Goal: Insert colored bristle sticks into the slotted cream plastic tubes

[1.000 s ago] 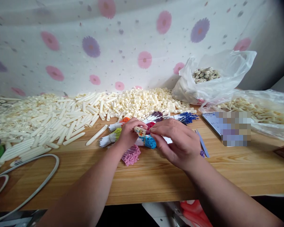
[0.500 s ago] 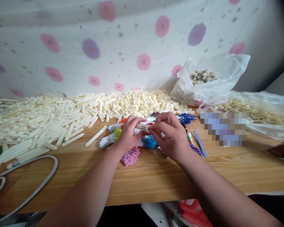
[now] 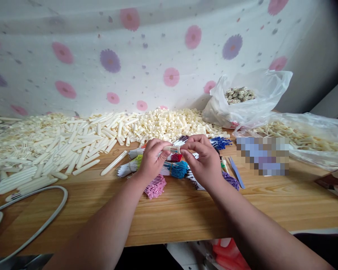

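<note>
My left hand [image 3: 153, 159] and my right hand [image 3: 202, 159] meet over the middle of the wooden table [image 3: 169, 210]. Between their pinched fingertips they hold a small cream pen piece [image 3: 171, 149] with coloured tips showing at its end. Under the hands lie bundles of thin coloured refills: green [image 3: 131, 165], light blue [image 3: 177, 169], pink [image 3: 155, 186], dark blue [image 3: 220, 142] and purple [image 3: 230, 180].
Heaps of cream pen barrels [image 3: 73, 144] and cage-like plastic parts [image 3: 169, 122] fill the back of the table. A plastic bag of caps [image 3: 242, 99] and another bag of parts [image 3: 307, 137] sit at the right. A grey hoop [image 3: 49, 212] lies at the left front.
My right hand drew back from the refill bundles and rose to meet the left. The cream piece now lies level between both sets of fingertips, a little higher.
</note>
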A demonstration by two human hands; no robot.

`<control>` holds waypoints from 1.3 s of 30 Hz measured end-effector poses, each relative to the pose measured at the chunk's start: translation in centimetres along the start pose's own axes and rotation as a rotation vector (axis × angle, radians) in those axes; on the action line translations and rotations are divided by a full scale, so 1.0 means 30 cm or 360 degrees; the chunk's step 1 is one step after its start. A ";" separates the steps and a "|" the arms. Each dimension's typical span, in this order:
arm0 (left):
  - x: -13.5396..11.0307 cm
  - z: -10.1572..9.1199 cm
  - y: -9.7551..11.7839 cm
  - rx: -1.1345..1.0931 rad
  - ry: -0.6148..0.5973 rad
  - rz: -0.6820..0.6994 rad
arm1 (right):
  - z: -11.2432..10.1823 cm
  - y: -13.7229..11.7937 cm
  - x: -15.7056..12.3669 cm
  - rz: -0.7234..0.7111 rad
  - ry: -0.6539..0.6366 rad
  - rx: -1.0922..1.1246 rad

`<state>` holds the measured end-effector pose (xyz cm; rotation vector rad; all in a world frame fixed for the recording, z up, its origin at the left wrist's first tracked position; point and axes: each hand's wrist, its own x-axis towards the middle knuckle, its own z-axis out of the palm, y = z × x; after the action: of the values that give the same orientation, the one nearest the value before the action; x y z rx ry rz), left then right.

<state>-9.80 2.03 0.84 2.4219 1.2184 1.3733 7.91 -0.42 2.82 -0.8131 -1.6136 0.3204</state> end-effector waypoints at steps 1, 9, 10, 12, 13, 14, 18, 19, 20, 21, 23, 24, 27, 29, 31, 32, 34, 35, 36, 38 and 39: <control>0.000 -0.001 0.000 0.0032 0.0032 0.0005 | 0.007 0.002 -0.005 0.0052 0.0009 0.0058; -0.001 0.014 -0.036 0.0122 0.0103 -0.0183 | -0.012 0.102 0.024 0.0453 -0.0080 0.0596; -0.002 0.022 -0.048 0.0021 0.0081 -0.0292 | -0.028 0.120 0.047 0.0506 -0.0075 0.0502; -0.005 0.038 -0.074 -0.0233 0.0038 -0.0516 | -0.056 0.152 0.103 0.0541 -0.0293 0.0079; -0.006 0.044 -0.084 -0.0342 0.0027 -0.0598 | -0.064 0.165 0.133 0.0483 -0.0520 -0.0238; -0.006 0.049 -0.092 -0.0413 0.0018 -0.0650 | -0.068 0.178 0.161 0.0388 -0.0772 -0.0559; -0.003 0.048 -0.094 -0.0405 -0.0023 -0.0682 | -0.034 0.251 0.235 0.0172 -0.1362 -0.1315; -0.002 0.044 -0.090 -0.0383 -0.0039 -0.0679 | -0.022 0.275 0.242 0.0194 -0.1397 -0.1386; 0.000 0.041 -0.085 -0.0365 -0.0051 -0.0676 | -0.012 0.300 0.245 0.0206 -0.1441 -0.1467; 0.001 0.037 -0.081 -0.0352 -0.0057 -0.0669 | -0.004 0.324 0.247 0.0219 -0.1484 -0.1540; 0.002 0.033 -0.074 -0.0335 -0.0060 -0.0657 | 0.003 0.363 0.248 0.0245 -0.1554 -0.1647; 0.003 0.032 -0.072 -0.0331 -0.0060 -0.0654 | 0.003 0.377 0.248 0.0254 -0.1580 -0.1682; 0.003 0.033 -0.069 -0.0330 -0.0080 -0.0659 | -0.010 0.394 0.253 0.0240 -0.1621 -0.1725; 0.003 0.034 -0.070 -0.0343 -0.0091 -0.0662 | -0.026 0.387 0.262 0.0195 -0.1609 -0.1724; 0.003 0.033 -0.071 -0.0360 -0.0078 -0.0664 | -0.051 0.364 0.273 0.0132 -0.1556 -0.1714; 0.004 0.032 -0.071 -0.0371 -0.0060 -0.0667 | -0.065 0.345 0.276 0.0097 -0.1515 -0.1708; 0.006 0.026 -0.067 -0.0431 -0.0014 -0.0682 | -0.092 0.294 0.273 0.0022 -0.1431 -0.1682; 0.007 0.022 -0.062 -0.0500 0.0007 -0.0700 | -0.102 0.261 0.263 -0.0013 -0.1403 -0.1661; 0.008 0.017 -0.055 -0.0600 0.0008 -0.0725 | -0.108 0.226 0.248 -0.0064 -0.1386 -0.1615; 0.010 0.009 -0.031 -0.0845 -0.0083 -0.0810 | -0.107 0.154 0.205 -0.0208 -0.1382 -0.1453; 0.010 0.005 -0.015 -0.0951 -0.0178 -0.0863 | -0.102 0.122 0.179 -0.0313 -0.1367 -0.1329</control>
<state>-9.87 2.58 0.75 1.5921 1.1125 1.1887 11.92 5.03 5.26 -1.2087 -2.6899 -0.2208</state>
